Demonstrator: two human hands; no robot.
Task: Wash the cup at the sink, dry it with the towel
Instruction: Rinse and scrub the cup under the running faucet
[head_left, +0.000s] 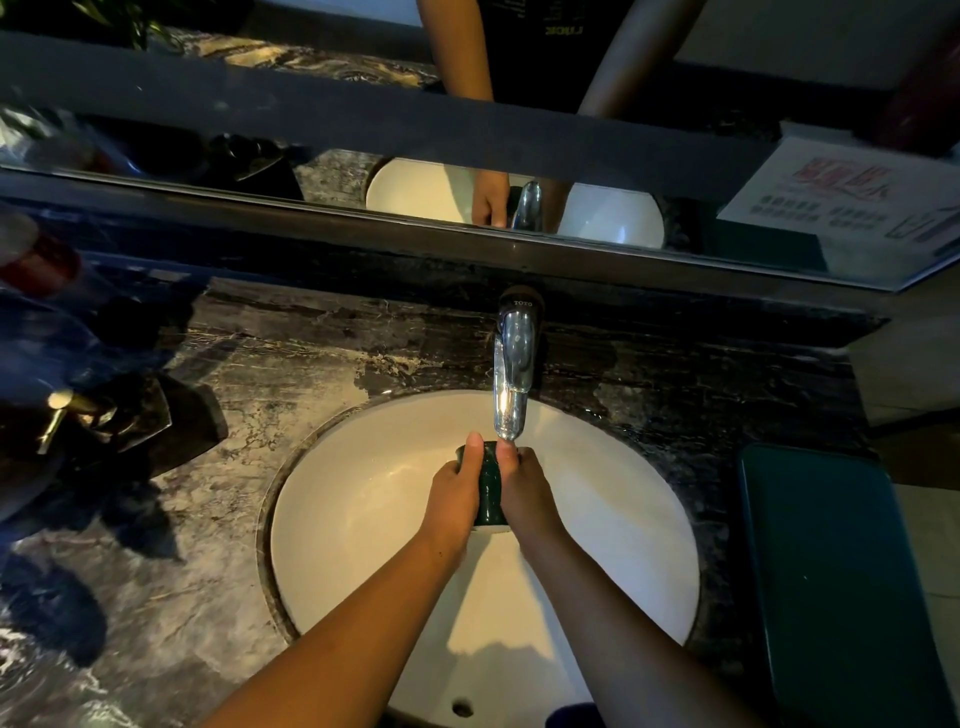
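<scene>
A dark green cup (490, 488) is held over the white round sink (353, 519), right under the spout of the chrome faucet (514, 364). My left hand (457, 493) grips its left side with the thumb up along the rim. My right hand (522, 488) clasps its right side, thumb near the spout tip. Both hands cover most of the cup. A dark green towel (831, 571) lies flat on the counter to the right of the sink. I cannot tell whether water is running.
The counter (218, 519) is dark marbled stone. At the left stand a gold-topped dispenser (67, 410) on a dark tray and some bottles. A mirror (467, 192) runs along the back wall, with a printed card (857, 192) at the right.
</scene>
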